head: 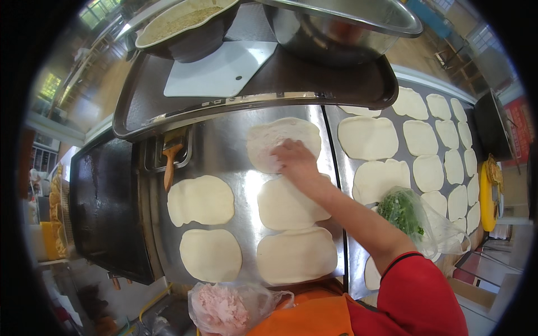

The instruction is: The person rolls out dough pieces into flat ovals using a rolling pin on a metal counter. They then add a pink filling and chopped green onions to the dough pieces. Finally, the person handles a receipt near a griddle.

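My right hand (294, 158) reaches across a sheet of dough (311, 131), its fingers curled down on the surface. A thin pinkish-white smear covers part of this sheet. Something pale shows beside the fingers; whether they grip it is unclear. Under my forearm lies another dough sheet (290, 203), partly covered. Nearer to me is a third sheet (296, 256). Two more, an upper one (201, 200) and a lower one (211, 255), lie to the left on the steel worktop (248, 235). My left hand is out of view. A clear bag of pink minced filling (220, 306) sits by my orange apron (311, 317).
A brown tray (357, 84) at the back carries a white scraper (214, 71), a bowl of crumbly filling (185, 25) and a steel basin (328, 38). A brush (170, 164) rests in a metal pan. Rightward are several dough sheets (367, 137) and bagged chopped greens (399, 212). A black griddle (105, 210) stands left.
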Tool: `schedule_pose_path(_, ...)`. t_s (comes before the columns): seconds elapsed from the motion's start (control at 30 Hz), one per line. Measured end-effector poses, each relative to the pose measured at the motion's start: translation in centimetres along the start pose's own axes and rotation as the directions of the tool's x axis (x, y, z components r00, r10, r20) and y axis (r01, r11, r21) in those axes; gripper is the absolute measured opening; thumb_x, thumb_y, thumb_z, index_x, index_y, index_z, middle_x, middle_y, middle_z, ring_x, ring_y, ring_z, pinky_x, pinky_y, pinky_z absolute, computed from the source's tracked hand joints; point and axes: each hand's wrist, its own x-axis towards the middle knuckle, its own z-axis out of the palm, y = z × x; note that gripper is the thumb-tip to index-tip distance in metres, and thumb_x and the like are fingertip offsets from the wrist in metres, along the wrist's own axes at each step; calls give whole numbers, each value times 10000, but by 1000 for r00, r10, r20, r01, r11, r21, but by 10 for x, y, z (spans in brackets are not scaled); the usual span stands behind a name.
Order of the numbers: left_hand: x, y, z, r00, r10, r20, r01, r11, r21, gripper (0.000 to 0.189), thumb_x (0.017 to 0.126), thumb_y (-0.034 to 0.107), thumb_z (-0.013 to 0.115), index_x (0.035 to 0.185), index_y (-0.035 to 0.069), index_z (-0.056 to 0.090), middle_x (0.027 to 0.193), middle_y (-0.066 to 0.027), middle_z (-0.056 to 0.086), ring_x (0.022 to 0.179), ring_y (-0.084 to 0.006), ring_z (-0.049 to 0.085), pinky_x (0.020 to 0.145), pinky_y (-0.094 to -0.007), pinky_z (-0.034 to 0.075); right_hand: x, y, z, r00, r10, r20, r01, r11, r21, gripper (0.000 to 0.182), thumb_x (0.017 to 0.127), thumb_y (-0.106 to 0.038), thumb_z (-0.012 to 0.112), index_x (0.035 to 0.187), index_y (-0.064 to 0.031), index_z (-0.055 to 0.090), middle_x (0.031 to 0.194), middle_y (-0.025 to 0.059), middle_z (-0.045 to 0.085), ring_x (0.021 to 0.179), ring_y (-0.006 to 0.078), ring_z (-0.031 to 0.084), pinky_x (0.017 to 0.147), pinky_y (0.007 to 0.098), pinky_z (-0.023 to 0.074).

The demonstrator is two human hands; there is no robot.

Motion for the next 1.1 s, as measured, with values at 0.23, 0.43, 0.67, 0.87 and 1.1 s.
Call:
schedule_pose_path(0.23,24,6,-31,990,-34,140,33,999,8,309,927,261,449,1111,34,550,976,-97,649,975,-279,603,842,-452,506,-29,36,-58,956,271,-114,-278,959,-52,317,698,-7,637,1004,-90,650,977,115,573,942,323,538,821,394,466)
schedule_pose_path(0.43,50,25,-59,976,-66,208,63,998,19,307,917,263,456,1102,39,556,974,-94,650,975,-279,603,847,-451,503,-77,-31,-48,963,210,-168,-232,965,-122,296,710,-1,623,995,-77,631,949,129,559,893,324,525,778,399,444)
schedule_pose_path(0.67,67,45,-78,955,-83,283,69,996,60,305,906,265,464,1091,44,563,971,-92,650,975,-278,603,854,-450,498,-63,-73,27,948,182,-263,-238,950,-201,238,677,-35,637,908,-82,602,926,105,549,822,309,519,722,404,448)
schedule_pose_path(0.87,70,52,-88,950,-86,301,62,994,87,302,896,267,472,1082,49,568,969,-90,651,975,-278,603,859,-448,494,-61,-93,39,984,67,-166,-96,980,-177,258,682,-70,649,935,-94,605,951,99,552,838,295,531,737,394,462)
schedule_pose_path(1.1,74,56,-97,959,-83,270,64,995,81,300,885,269,480,1071,54,575,967,-87,652,974,-277,603,865,-447,490,-105,-32,-22,895,256,-367,-358,901,-246,389,685,31,620,1055,-83,586,1015,125,551,915,348,522,806,421,441)
